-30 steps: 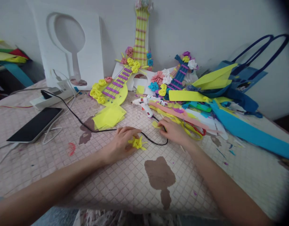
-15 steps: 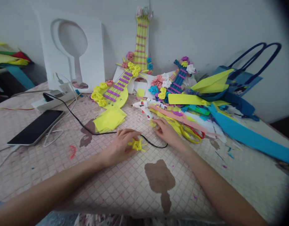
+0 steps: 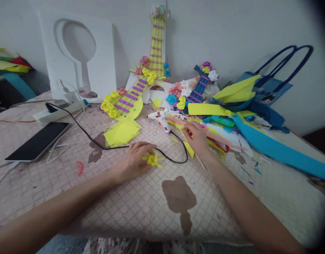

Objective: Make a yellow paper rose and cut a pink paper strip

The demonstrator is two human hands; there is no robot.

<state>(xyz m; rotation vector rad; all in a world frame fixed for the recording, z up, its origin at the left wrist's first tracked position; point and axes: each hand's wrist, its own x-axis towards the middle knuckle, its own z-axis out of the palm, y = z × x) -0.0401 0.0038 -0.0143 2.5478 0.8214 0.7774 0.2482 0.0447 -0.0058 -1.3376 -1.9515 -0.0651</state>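
Observation:
My left hand [image 3: 134, 158] rests on the tablecloth with its fingers closed on a small yellow paper flower [image 3: 152, 159]. My right hand [image 3: 198, 138] lies further right at the edge of a pile of coloured foam strips [image 3: 218, 121]. Its fingers are curled, pinching a yellow strip [image 3: 189, 149] that runs out under the thumb. A white glue gun [image 3: 161, 118] lies just beyond both hands, and its black cable [image 3: 175, 160] loops between them. A thin wooden stick [image 3: 201, 162] lies beside my right wrist.
Yellow sheets [image 3: 122, 132] lie left of the glue gun. A phone [image 3: 38, 140] and a power strip [image 3: 56, 110] sit at the far left. Two flower-decorated paper guitars [image 3: 137, 95] lean on the wall beside a white foam board [image 3: 80, 56]. A blue bag [image 3: 265, 88] stands at the right.
My right hand let go of a small yellow scrap and moved right and away into the strip pile, where a yellow strip now shows. My left hand stayed put with the flower.

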